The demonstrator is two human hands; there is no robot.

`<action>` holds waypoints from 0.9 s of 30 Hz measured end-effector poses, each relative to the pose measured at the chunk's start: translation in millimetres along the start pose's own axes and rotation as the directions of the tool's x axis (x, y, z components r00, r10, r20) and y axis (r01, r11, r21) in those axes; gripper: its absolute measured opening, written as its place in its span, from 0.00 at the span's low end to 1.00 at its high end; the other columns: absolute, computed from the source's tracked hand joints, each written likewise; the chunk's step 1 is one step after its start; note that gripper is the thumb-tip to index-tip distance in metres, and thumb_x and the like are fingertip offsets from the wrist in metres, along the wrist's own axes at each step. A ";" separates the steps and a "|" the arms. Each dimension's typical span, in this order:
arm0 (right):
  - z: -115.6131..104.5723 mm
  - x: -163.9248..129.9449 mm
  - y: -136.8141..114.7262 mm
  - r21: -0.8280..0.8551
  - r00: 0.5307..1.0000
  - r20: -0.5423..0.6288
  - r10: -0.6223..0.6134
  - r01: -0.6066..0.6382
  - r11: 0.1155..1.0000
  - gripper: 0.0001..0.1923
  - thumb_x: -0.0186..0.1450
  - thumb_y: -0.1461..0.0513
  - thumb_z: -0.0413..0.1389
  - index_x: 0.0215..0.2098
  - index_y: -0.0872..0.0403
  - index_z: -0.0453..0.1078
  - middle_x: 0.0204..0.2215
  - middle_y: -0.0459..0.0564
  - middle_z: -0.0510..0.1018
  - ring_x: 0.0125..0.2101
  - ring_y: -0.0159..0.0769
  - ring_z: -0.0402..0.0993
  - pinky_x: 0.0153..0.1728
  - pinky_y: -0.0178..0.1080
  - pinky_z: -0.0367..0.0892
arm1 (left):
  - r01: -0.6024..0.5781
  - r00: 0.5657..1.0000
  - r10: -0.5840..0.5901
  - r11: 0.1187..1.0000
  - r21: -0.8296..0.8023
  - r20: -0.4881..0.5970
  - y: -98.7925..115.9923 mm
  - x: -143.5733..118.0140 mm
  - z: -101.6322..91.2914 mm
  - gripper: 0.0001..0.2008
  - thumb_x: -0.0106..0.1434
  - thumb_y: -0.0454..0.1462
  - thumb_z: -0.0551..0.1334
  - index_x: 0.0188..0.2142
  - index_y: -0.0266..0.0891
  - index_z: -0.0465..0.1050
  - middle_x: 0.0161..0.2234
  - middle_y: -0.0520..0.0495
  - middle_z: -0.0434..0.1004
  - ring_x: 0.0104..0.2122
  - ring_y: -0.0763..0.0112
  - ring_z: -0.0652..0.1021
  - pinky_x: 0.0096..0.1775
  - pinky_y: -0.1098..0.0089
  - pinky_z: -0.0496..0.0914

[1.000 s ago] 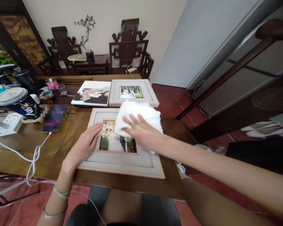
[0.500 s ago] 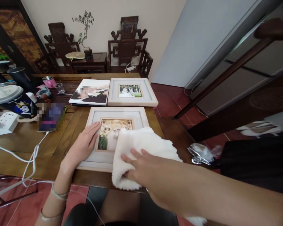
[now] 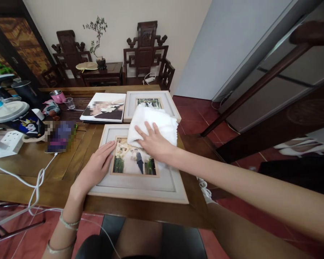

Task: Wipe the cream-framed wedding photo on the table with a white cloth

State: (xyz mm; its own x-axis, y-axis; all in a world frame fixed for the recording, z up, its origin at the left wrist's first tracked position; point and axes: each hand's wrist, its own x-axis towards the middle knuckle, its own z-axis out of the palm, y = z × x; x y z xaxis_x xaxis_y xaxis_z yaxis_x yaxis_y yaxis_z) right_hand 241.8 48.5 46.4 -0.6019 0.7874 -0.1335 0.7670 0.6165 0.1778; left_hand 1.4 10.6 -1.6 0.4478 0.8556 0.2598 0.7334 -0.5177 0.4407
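Note:
A pale wooden picture frame [image 3: 140, 186] with a wedding photo lies flat on the table in front of me. My left hand [image 3: 96, 163] rests on the frame's left side, fingers stretched out beside the photo. Over the frame's upper right part, my right hand [image 3: 154, 141] presses a fluffy white cloth [image 3: 166, 124]. The cloth also overlaps the lower part of a second picture frame [image 3: 171, 106] behind it and hides some of that photo. Left of the second frame, a flat photo panel [image 3: 113, 104] lies on top of a dark item.
On the left of the wooden table [image 3: 67, 190] stand a lidded cup [image 3: 24, 120], a phone [image 3: 61, 136] with a white cable [image 3: 37, 187], a pink mug [image 3: 58, 96] and a small clear cup [image 3: 69, 103]. Carved chairs [image 3: 147, 46] stand by the wall.
My right hand has moved the cloth from the frame's lower right up to its upper right edge, uncovering the photo and lower corner. My left hand has stayed in place.

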 end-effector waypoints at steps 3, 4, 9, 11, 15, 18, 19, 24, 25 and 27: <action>-12.2 -17.1 -21.7 0.031 0.996 0.077 -0.036 0.034 0.999 0.27 0.60 0.74 0.54 0.58 0.59 0.69 0.68 0.63 0.51 0.64 0.71 0.45 0.61 0.66 0.48 | 0.008 1.000 -0.008 1.000 -0.006 -0.010 -0.5 -0.5 1.1 0.22 0.72 0.38 0.48 0.62 0.35 0.62 0.64 0.40 0.63 0.64 0.63 0.63 0.65 0.54 0.56; -18.3 -26.0 -30.7 0.053 0.991 0.120 -0.059 0.053 0.997 0.28 0.59 0.74 0.56 0.57 0.58 0.70 0.67 0.63 0.53 0.63 0.71 0.47 0.60 0.65 0.51 | 0.006 1.000 -0.006 1.000 -0.008 -0.014 -0.8 -0.7 1.6 0.22 0.72 0.38 0.47 0.63 0.36 0.62 0.64 0.40 0.63 0.64 0.63 0.63 0.65 0.55 0.57; -57.5 -68.3 -64.0 0.263 0.871 0.403 -0.280 0.183 0.947 0.38 0.43 0.71 0.68 0.55 0.56 0.73 0.67 0.66 0.53 0.61 0.73 0.53 0.56 0.64 0.60 | 0.028 1.000 -0.028 1.000 0.001 -0.006 -1.1 -1.0 2.0 0.23 0.72 0.38 0.47 0.63 0.33 0.61 0.64 0.38 0.61 0.64 0.63 0.62 0.65 0.56 0.57; -66.3 -76.2 -70.0 0.336 0.860 0.367 -0.354 0.232 0.913 0.32 0.45 0.72 0.66 0.50 0.54 0.76 0.65 0.65 0.59 0.60 0.68 0.58 0.55 0.62 0.62 | 0.037 0.999 -0.037 0.999 -0.002 -0.004 -0.5 -0.8 1.2 0.23 0.72 0.38 0.47 0.63 0.33 0.61 0.64 0.38 0.62 0.64 0.62 0.62 0.65 0.56 0.57; -52.0 -68.4 -71.7 0.375 0.903 0.272 -0.333 0.220 0.901 0.32 0.55 0.73 0.57 0.57 0.56 0.70 0.66 0.63 0.55 0.63 0.66 0.53 0.57 0.62 0.59 | 0.037 0.999 -0.037 0.999 -0.014 0.003 -0.4 -1.3 1.0 0.23 0.72 0.39 0.46 0.63 0.34 0.61 0.64 0.39 0.62 0.64 0.61 0.62 0.64 0.55 0.57; -24.6 -43.2 -60.6 0.283 0.957 0.165 -0.239 0.186 0.941 0.36 0.57 0.74 0.56 0.63 0.56 0.63 0.69 0.62 0.48 0.65 0.68 0.43 0.60 0.64 0.52 | 0.045 0.999 -0.045 0.999 -0.004 0.002 -2.2 -2.2 2.2 0.23 0.72 0.39 0.46 0.63 0.35 0.61 0.64 0.39 0.62 0.64 0.61 0.62 0.64 0.54 0.57; -16.4 -32.4 -54.3 0.227 0.974 0.111 -0.196 0.167 0.959 0.35 0.58 0.74 0.55 0.63 0.57 0.63 0.69 0.61 0.47 0.65 0.68 0.42 0.61 0.64 0.50 | 0.043 0.999 -0.043 0.999 -0.002 -0.001 -2.7 -2.4 2.5 0.23 0.72 0.39 0.46 0.63 0.35 0.61 0.64 0.39 0.62 0.64 0.61 0.62 0.64 0.54 0.58; -0.3 15.9 -23.3 0.008 0.997 -0.049 -0.060 0.060 0.998 0.28 0.61 0.73 0.55 0.59 0.58 0.68 0.69 0.60 0.45 0.66 0.67 0.38 0.62 0.64 0.46 | 0.036 0.999 -0.036 0.999 -0.008 0.002 -3.1 -2.5 1.9 0.23 0.72 0.39 0.47 0.62 0.35 0.62 0.64 0.39 0.62 0.64 0.61 0.62 0.63 0.53 0.59; -1.0 19.7 -21.6 -0.009 0.997 -0.036 -0.063 0.062 0.998 0.27 0.60 0.73 0.56 0.59 0.58 0.68 0.69 0.60 0.45 0.66 0.68 0.38 0.62 0.65 0.45 | 0.036 0.999 -0.036 0.999 -0.011 0.002 -3.1 -2.5 1.8 0.23 0.72 0.39 0.47 0.63 0.35 0.62 0.64 0.39 0.62 0.64 0.61 0.62 0.63 0.53 0.59; -4.2 18.1 -25.4 -0.022 0.996 -0.008 -0.089 0.089 0.996 0.27 0.61 0.72 0.55 0.60 0.59 0.67 0.69 0.61 0.45 0.66 0.69 0.39 0.61 0.66 0.46 | 0.036 0.999 -0.036 0.999 -0.019 -0.008 -3.5 -2.7 2.1 0.23 0.72 0.39 0.47 0.63 0.36 0.61 0.64 0.40 0.62 0.64 0.62 0.63 0.63 0.53 0.59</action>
State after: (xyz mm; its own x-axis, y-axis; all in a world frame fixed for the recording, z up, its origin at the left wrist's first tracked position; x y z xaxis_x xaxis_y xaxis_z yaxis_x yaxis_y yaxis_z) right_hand 210.6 47.1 43.6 -0.6699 0.7290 -0.1407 0.7051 0.6841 0.1869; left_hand -1.2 10.1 -5.6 0.4166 0.8738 0.2508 0.7390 -0.4861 0.4664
